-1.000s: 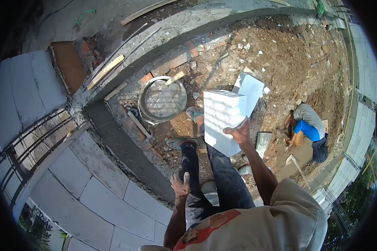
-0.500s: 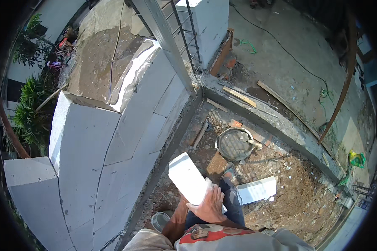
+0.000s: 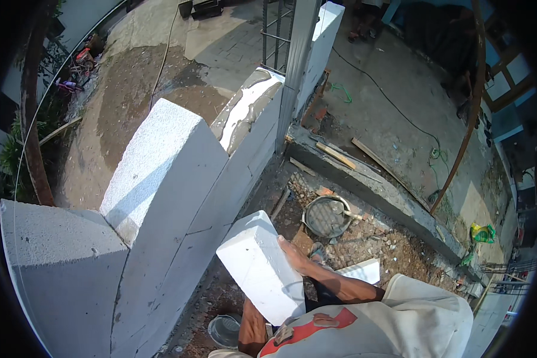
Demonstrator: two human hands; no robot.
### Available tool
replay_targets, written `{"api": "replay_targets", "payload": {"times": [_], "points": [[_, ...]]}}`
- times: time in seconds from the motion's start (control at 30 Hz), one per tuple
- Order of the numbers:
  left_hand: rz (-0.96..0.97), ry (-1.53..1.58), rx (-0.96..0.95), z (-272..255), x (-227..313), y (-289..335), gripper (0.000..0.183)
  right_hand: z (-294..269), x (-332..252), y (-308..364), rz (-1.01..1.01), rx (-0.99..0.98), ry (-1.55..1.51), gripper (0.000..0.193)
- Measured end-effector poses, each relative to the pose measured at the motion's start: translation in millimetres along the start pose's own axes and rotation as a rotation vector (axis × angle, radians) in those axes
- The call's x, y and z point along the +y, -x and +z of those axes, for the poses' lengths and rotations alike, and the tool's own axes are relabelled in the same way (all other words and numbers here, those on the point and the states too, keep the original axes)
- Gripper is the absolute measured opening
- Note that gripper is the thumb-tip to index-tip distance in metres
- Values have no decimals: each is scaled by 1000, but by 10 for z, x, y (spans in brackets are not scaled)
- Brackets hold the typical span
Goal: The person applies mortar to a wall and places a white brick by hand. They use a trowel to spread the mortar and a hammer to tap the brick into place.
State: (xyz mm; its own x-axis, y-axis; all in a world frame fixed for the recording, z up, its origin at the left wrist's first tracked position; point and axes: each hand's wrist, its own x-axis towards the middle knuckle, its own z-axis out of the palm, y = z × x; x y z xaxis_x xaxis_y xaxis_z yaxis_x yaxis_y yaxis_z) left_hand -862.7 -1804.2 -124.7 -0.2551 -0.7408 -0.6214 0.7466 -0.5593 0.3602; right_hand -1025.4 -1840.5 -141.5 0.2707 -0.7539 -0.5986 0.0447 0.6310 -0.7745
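Note:
Both my hands hold a white aerated concrete block (image 3: 259,268), tilted in front of my body. My right hand (image 3: 293,255) presses along its right side, fingers near the far end. Under the block's near left side is my left hand (image 3: 252,325), its fingers hidden behind the block. To the left stands a wall of white blocks (image 3: 185,197) with a stepped top. Grey mortar (image 3: 264,102) lies along the top of its lower section, beside the metal post (image 3: 298,65).
A round basin (image 3: 325,219) with a handled tool stands on the rubble beyond my feet. Another bucket (image 3: 225,330) is at lower left. A white block piece (image 3: 364,271) lies right of my legs. A concrete beam (image 3: 370,179) bearing wooden strips (image 3: 336,156) crosses the ground.
The block has turned and come up nearer to me. My right hand has moved from its near end to its right side. My view has shifted, bringing the wall's top closer.

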Motion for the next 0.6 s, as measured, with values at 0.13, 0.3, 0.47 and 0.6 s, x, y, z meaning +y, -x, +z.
{"api": "replay_targets", "payload": {"times": [0.13,0.3,0.47,0.6], "points": [[31,-103,-26,267,236,181,87,-101,-14,217,50,185,-399,87],[268,-301,-163,1041,403,573,89,-467,-399,508,32,300,-418,80],[565,-1251,-43,1870,714,824,121,-696,-946,544,-86,313,-471,71],[661,-1458,118,2592,976,786,120,-821,-1691,394,-150,300,-349,69]]}}
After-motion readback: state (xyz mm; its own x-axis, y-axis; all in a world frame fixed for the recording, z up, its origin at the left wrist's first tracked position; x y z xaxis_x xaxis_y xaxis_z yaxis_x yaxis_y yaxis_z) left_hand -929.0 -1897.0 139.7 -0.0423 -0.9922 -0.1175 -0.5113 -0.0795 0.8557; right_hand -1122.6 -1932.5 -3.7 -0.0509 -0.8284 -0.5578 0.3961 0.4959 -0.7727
